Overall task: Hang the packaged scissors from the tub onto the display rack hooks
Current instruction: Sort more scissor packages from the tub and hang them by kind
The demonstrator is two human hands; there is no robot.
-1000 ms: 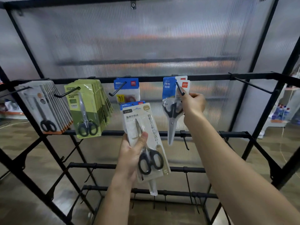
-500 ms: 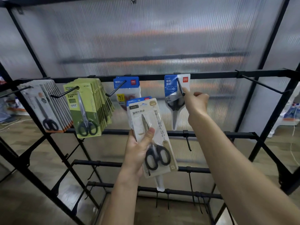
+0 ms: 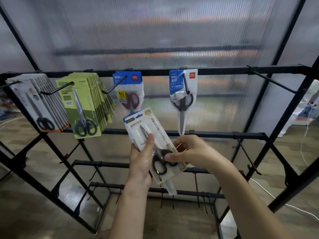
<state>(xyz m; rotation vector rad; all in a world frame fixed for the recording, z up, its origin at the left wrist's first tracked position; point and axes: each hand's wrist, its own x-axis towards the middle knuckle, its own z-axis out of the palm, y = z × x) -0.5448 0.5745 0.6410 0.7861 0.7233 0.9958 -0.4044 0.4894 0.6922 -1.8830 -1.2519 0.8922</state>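
My left hand [image 3: 142,163] grips a small stack of scissor packs; the front one is a beige-and-white pack [image 3: 138,128] with black-handled scissors, tilted left. My right hand [image 3: 191,153] pinches the lower right edge of that front pack. Above, a blue-topped pack with black-handled scissors [image 3: 183,97] hangs alone on a rack hook [image 3: 186,84]. A blue-topped pack with red handles [image 3: 129,94] hangs on the hook to its left. The tub is out of view.
The black display rack's top bar [image 3: 155,71] carries a thick row of green packs [image 3: 82,107] and one of grey packs [image 3: 36,104] at left. A bare hook [image 3: 274,83] juts out at the right. Lower bars with short hooks [image 3: 248,152] stand below.
My right hand let go of the blue pack on the hook and came down to the front pack held in my left hand. The blue pack now hangs free.
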